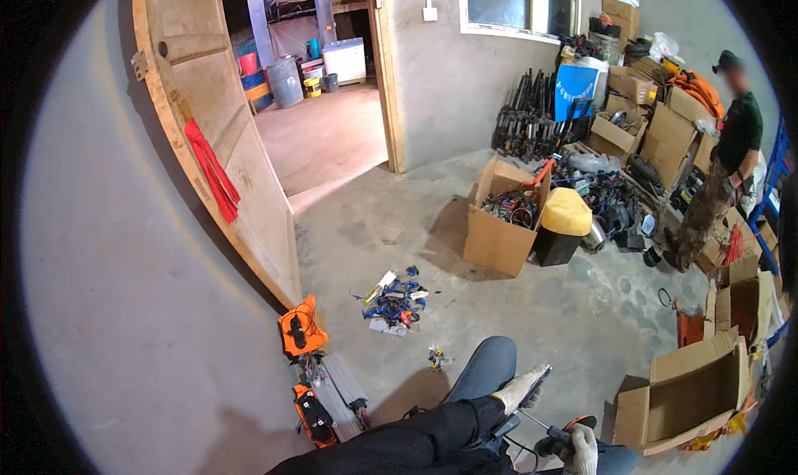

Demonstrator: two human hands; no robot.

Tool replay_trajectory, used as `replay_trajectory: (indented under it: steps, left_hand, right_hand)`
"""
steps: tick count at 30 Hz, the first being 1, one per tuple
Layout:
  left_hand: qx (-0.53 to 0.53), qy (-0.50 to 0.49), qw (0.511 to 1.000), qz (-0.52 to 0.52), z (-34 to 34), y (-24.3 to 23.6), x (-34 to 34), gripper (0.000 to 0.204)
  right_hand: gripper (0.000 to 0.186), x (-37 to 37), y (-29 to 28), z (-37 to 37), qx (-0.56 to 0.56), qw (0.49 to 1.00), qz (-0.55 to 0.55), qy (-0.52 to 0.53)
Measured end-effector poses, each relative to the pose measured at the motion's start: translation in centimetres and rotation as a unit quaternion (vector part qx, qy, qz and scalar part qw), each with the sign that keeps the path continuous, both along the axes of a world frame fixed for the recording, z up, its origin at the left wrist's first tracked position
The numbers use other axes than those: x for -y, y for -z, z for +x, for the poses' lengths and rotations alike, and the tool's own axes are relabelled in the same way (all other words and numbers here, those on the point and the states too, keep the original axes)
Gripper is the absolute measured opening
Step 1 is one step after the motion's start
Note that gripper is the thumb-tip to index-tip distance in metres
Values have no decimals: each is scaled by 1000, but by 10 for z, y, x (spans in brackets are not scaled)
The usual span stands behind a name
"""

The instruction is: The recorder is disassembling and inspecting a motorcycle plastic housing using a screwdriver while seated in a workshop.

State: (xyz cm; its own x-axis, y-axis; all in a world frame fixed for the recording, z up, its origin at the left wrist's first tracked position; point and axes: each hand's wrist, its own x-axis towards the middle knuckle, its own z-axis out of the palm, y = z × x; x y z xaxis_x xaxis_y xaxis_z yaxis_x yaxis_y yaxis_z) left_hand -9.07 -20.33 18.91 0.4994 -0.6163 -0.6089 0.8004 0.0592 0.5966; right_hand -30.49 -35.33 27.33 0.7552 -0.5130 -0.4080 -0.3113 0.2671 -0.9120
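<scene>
My left hand point(517, 394), in a pale work glove, is closed on a narrow dark-edged part point(539, 382) above my bent knee; its kind is hard to make out. From lower right, my right hand point(585, 452), also gloved, grips a screwdriver point(534, 421) whose thin metal shaft points up and left toward the left hand. An orange-and-black piece point(579, 423) sits right by the right hand. A dark cable point(522, 448) loops between the hands, over a dark device in my lap that is largely hidden.
Small blue and black parts point(396, 302) lie piled on the floor ahead. Orange-and-grey housings point(332, 383) stand by the left wall. A full carton point(499, 242), a yellow-topped container point(565, 217) and an open carton point(698, 392) are around me. Another person point(736, 142) stands at far right.
</scene>
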Motion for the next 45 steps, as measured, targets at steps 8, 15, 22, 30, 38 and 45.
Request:
replay_trajectory:
  steps: [8,15,22,30,38,45]
  left_hand:
    - [3,23,1000,-13,1,22,2,60]
    - [17,27,999,-5,0,12,7,58]
    - [-8,3,998,-59,8,12,-8,50]
    - [-23,5,999,-27,12,21,-4,50]
    - [-38,19,999,-35,9,11,-1,54]
    - [-29,17,999,-28,12,18,-4,55]
  right_hand:
    - [35,-5,-6,2,54,995,77,-17]
    - [58,8,5,-11,-83,994,-55,-38]
    - [49,13,17,-4,70,995,73,10]
    - [58,3,-13,1,-163,984,-48,-53]
    - [35,12,17,-11,-42,997,-62,-11]
    - [35,-3,1,0,13,998,-60,19]
